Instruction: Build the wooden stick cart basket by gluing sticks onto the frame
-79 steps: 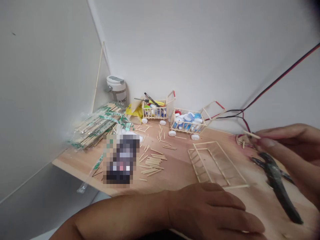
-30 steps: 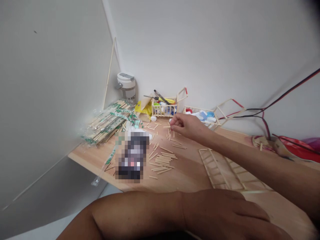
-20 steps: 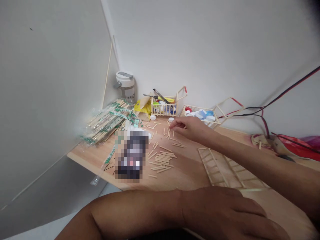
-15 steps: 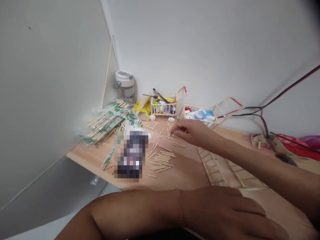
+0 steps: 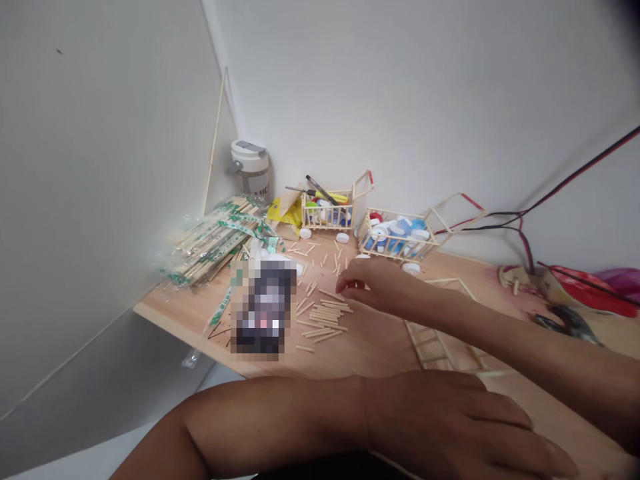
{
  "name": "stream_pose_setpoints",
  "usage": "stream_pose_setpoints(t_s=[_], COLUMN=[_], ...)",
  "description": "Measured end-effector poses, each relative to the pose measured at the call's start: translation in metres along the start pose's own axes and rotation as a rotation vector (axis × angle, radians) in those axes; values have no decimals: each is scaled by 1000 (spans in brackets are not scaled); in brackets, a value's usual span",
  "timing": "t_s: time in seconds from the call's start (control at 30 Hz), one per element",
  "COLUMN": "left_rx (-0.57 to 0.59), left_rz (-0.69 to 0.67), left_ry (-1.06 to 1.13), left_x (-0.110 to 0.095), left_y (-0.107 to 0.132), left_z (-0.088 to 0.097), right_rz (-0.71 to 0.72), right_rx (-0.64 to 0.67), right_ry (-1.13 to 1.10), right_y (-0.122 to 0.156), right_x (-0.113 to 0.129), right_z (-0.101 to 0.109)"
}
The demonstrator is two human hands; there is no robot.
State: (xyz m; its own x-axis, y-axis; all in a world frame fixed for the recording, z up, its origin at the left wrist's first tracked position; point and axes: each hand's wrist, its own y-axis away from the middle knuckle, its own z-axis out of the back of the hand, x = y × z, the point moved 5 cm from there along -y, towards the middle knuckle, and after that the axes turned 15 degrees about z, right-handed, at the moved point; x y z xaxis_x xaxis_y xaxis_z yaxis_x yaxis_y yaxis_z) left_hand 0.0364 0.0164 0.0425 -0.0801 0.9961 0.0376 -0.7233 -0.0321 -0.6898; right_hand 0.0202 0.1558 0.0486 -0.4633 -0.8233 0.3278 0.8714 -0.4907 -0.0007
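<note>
My right hand [image 5: 373,287] hovers over the cut sticks [image 5: 320,317] mid-worktop [image 5: 373,347], fingertips bunched; I cannot tell if they grip one; my left hand [image 5: 450,427] lies open, flat on the near stick frame [image 5: 440,347], seemingly pinning it

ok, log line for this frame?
right hand: at loose sticks | left hand: flat on table | frame: under right forearm

- A white jar with a grey lid [image 5: 249,167] stands in the far corner; a long thin wooden rod [image 5: 215,140] leans beside it.
- Clear packs of bamboo sticks with green print [image 5: 215,240] lie just in front of the jar.
- Two small stick-built carts stand by the back wall: the left cart [image 5: 327,215] holds tools, the right cart [image 5: 397,239] blue and white bottle caps.
- Red and black wires [image 5: 565,183] run down the right wall.
</note>
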Motion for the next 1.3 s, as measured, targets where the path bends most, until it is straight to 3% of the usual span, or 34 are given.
stream_pose_setpoints(t_s=[0.3,0.5,0.63,1.03,1.2,1.3], left_rx=[-155,10,26,-180,-191,-279], left_rz=[1,-2,23,10,-2,-43], left_ry=[-47,-44,-37,-64,-68,-40], left_x=[-1,-1,-1,0,1,2], left_y=[5,4,4,6,4,3], left_z=[3,-4,-6,4,4,3], right_rz=[-86,-103,-132,-103,-95,-85], right_rx=[226,278,304,330,330,342], right_ry=[190,268,248,233,239,237], right_y=[-12,-16,-15,-19,-19,-19], right_x=[17,23,22,26,25,25], right_z=[-17,-20,-20,-20,-24,-26])
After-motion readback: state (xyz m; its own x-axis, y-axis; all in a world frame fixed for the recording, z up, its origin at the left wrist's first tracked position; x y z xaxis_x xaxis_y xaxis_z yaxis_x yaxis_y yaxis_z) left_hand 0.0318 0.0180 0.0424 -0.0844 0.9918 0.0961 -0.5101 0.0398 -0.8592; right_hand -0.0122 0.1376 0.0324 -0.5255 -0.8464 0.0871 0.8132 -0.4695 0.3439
